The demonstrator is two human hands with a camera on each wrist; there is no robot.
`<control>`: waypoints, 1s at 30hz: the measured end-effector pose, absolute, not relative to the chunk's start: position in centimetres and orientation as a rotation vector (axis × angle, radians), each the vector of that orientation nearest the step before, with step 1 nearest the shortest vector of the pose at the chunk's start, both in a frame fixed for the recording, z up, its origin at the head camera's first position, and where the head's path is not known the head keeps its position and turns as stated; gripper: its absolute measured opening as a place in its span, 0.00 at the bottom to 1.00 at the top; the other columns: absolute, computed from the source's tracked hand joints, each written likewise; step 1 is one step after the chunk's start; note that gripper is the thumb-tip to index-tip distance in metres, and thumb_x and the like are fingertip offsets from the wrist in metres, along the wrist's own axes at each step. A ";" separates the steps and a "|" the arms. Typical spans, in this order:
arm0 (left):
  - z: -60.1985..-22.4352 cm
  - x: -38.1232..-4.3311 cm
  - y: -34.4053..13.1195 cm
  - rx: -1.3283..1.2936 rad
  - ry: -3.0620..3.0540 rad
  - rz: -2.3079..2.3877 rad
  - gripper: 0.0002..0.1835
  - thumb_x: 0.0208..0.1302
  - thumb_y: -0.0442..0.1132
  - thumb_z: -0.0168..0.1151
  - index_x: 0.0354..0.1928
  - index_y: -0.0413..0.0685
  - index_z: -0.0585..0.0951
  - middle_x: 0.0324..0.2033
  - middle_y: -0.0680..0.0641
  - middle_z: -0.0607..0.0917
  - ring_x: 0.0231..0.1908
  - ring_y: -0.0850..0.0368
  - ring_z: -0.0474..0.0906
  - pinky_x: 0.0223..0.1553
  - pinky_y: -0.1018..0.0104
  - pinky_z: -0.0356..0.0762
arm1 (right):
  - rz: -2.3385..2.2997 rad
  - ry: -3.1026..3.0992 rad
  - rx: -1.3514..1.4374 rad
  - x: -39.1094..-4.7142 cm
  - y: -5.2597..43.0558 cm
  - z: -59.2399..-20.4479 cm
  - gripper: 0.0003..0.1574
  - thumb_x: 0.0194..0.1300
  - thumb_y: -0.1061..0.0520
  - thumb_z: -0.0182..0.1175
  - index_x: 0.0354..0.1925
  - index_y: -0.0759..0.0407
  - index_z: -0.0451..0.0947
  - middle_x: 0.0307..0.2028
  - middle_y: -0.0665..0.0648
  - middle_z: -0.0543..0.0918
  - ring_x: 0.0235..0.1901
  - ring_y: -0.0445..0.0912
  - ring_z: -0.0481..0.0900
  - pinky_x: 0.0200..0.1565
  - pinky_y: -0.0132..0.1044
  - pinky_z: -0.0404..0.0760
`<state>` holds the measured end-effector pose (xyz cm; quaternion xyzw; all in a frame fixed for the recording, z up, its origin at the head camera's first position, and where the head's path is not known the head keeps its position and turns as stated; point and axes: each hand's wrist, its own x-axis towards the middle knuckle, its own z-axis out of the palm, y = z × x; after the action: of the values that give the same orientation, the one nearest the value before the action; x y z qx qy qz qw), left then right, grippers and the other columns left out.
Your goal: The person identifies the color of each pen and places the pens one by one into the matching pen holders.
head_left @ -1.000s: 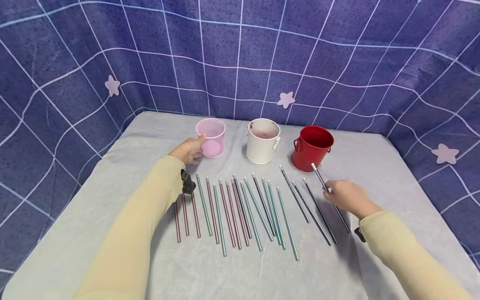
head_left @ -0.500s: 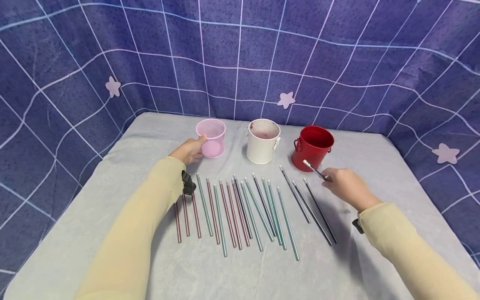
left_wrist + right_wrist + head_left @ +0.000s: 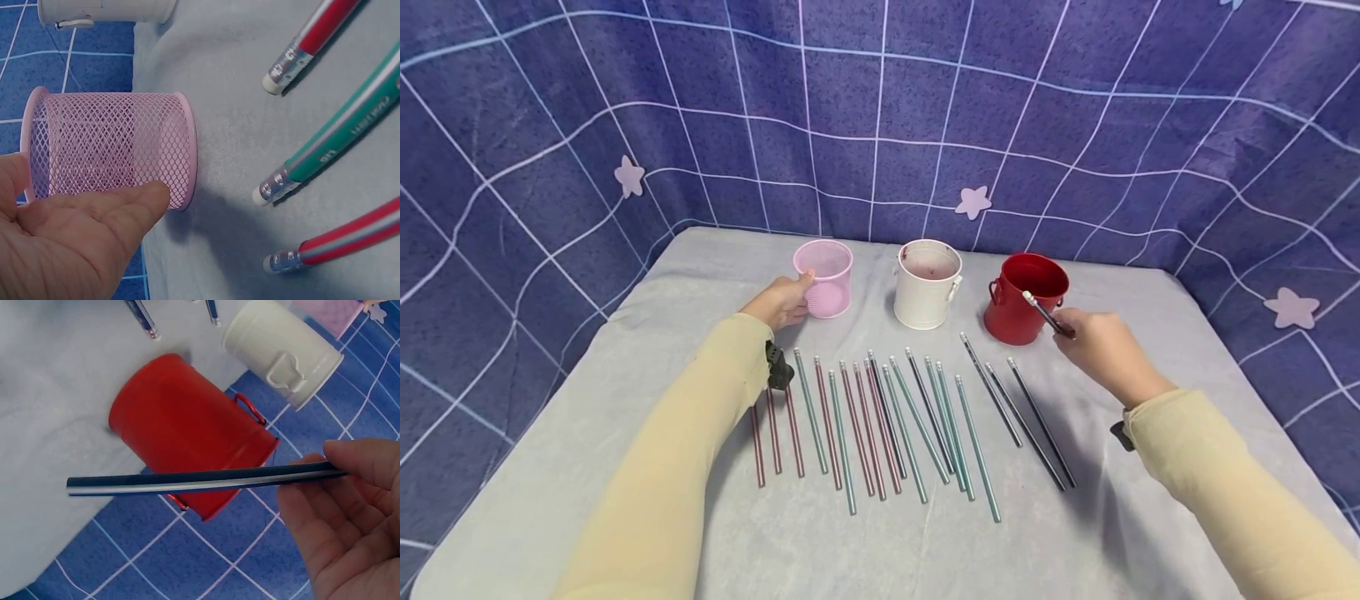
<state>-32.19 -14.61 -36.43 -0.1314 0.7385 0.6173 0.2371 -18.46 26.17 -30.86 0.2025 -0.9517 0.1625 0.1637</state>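
My right hand (image 3: pixel 1101 350) pinches a dark blue pencil (image 3: pixel 200 479) between thumb and fingers, beside the red bucket (image 3: pixel 1018 321). In the head view its white eraser end points up and left, overlapping the bucket's front. Its plain, unsharpened end reaches across the bucket in the right wrist view. My left hand (image 3: pixel 781 302) rests against the left side of the pink mesh cup (image 3: pixel 106 137), thumb at the rim and fingers extended along the wall. The cup stands upright on the cloth-covered table.
A white bucket (image 3: pixel 927 292) stands between the cup and the red bucket. Rows of red, teal and dark pencils lie on the grey cloth (image 3: pixel 925 558), among them a dark pencil (image 3: pixel 1041 421) at the right. A blue gridded curtain (image 3: pixel 865 108) closes off the back and sides.
My right hand has lifted the dark pencil off the table at the right and moved it up and away, beside the red bucket's rim. My left hand stays at the cup.
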 end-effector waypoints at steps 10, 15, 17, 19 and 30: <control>-35.8 -31.8 -14.3 -0.366 2.079 1.675 0.37 0.76 0.53 0.34 0.72 0.31 0.40 0.69 0.28 0.55 0.69 0.40 0.55 0.69 0.50 0.54 | 0.460 -2.567 0.601 -19.0 26.0 -29.6 0.08 0.49 0.72 0.61 0.31 0.67 0.80 0.22 0.60 0.83 0.20 0.52 0.79 0.25 0.50 0.78; -35.6 -31.8 -14.4 -0.362 2.112 1.680 0.37 0.77 0.52 0.34 0.72 0.30 0.41 0.69 0.28 0.55 0.68 0.39 0.56 0.69 0.49 0.55 | 0.446 -2.440 0.595 -19.4 25.6 -29.0 0.05 0.52 0.71 0.63 0.31 0.69 0.81 0.21 0.61 0.83 0.18 0.53 0.79 0.23 0.50 0.79; -35.5 -31.7 -14.4 -0.361 2.115 1.682 0.37 0.77 0.52 0.34 0.72 0.30 0.42 0.69 0.28 0.55 0.69 0.40 0.56 0.69 0.50 0.55 | 0.462 -2.427 0.572 -19.5 25.5 -28.7 0.04 0.53 0.70 0.63 0.32 0.69 0.82 0.23 0.62 0.84 0.19 0.54 0.80 0.24 0.50 0.79; -35.6 -31.7 -14.4 -0.354 2.126 1.669 0.37 0.77 0.53 0.33 0.72 0.30 0.42 0.69 0.28 0.55 0.69 0.40 0.56 0.69 0.50 0.55 | 0.477 -2.434 0.546 -19.5 25.5 -28.5 0.04 0.54 0.68 0.64 0.32 0.69 0.82 0.24 0.63 0.84 0.21 0.55 0.81 0.25 0.51 0.79; -36.1 -31.7 -14.5 -0.341 2.145 1.638 0.38 0.76 0.53 0.34 0.72 0.30 0.41 0.69 0.28 0.54 0.69 0.40 0.55 0.68 0.49 0.55 | 0.516 -2.411 0.502 -20.1 24.9 -29.0 0.05 0.57 0.68 0.64 0.34 0.69 0.83 0.28 0.65 0.85 0.27 0.57 0.84 0.29 0.51 0.81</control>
<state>-31.65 -14.48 -36.12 -0.1227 0.7710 0.5889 0.2091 -20.11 24.86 -29.00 0.1900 -0.9117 0.1951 0.3077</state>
